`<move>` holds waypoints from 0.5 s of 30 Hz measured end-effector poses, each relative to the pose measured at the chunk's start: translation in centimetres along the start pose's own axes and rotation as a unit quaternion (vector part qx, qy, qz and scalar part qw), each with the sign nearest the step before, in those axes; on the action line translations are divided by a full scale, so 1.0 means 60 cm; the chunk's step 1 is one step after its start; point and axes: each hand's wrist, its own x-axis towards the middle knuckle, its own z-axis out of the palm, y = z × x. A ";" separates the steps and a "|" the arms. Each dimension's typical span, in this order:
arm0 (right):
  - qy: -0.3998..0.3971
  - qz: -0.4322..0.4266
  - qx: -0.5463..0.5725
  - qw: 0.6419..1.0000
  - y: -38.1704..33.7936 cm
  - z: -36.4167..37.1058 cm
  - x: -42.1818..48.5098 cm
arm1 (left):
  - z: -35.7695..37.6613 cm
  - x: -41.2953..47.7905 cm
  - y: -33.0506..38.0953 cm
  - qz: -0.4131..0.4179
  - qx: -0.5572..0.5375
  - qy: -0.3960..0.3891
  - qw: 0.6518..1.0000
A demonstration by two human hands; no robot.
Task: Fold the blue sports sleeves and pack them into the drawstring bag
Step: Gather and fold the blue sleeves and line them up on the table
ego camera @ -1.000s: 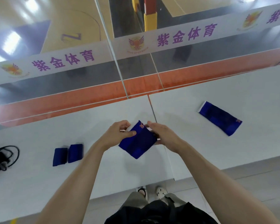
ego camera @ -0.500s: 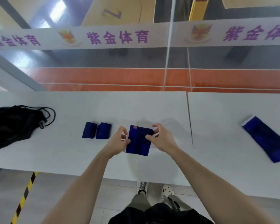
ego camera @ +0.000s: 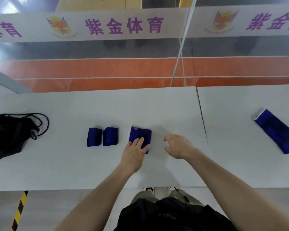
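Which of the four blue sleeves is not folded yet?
The long sleeve lying far right, beyond the table seam, at full length with a white cuff. The other three are short folded blocks.

Both forearms are bare, with no sleeves or wrist wear showing; a black top [ego camera: 170, 215] fills the frame at 6 o'clock; khaki-grey trousers [ego camera: 145, 196] show just above it; light shoes [ego camera: 150, 190] with dark markings peek out at the desk's near edge.

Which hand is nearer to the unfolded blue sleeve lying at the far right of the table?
Right. The right hand hovers well left of the unfolded sleeve; the left hand is farther left.
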 end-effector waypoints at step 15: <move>0.080 0.114 0.028 0.990 0.177 0.012 -0.165 | -0.112 0.084 0.103 0.005 0.016 -0.035 0.999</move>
